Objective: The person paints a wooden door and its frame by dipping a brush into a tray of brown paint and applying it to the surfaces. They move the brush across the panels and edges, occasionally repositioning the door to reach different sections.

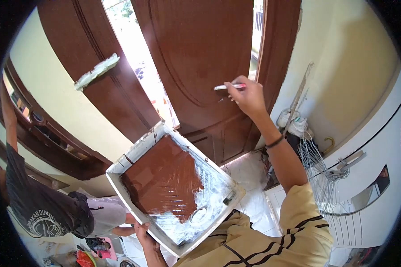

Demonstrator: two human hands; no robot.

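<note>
Paintwork on the brown door panel [196, 49] is the step in hand, judging from the one head view. The right hand [247, 95] is closed around a small brush [229, 86], handle pinched between thumb and fingers, its tip pointing left and touching or nearly touching the wood beside the curved moulding. The left hand [142, 231] grips the near lower edge of a white paint tray [236, 196], fingers curled under the rim; only part of that hand shows. The tray is held tilted, with brown paint pooled in its upper left half and the ribbed lower part smeared thin.

The next move, as I judge it, calls for a steady stroke along the moulding line, then a reach back to the tray to reload, keeping the tray level enough that the pool does not run over the rim.

Open room is tight. To the left of the panel a bright gap opens to the outside, and a second door leaf [98, 66] stands beyond it with a pale patch. On the right, the frame, leaning sticks and hanging wire hangers [318, 171] crowd the elbow. Another person [44, 204] crouches low on the left, well apart from the tray.
</note>
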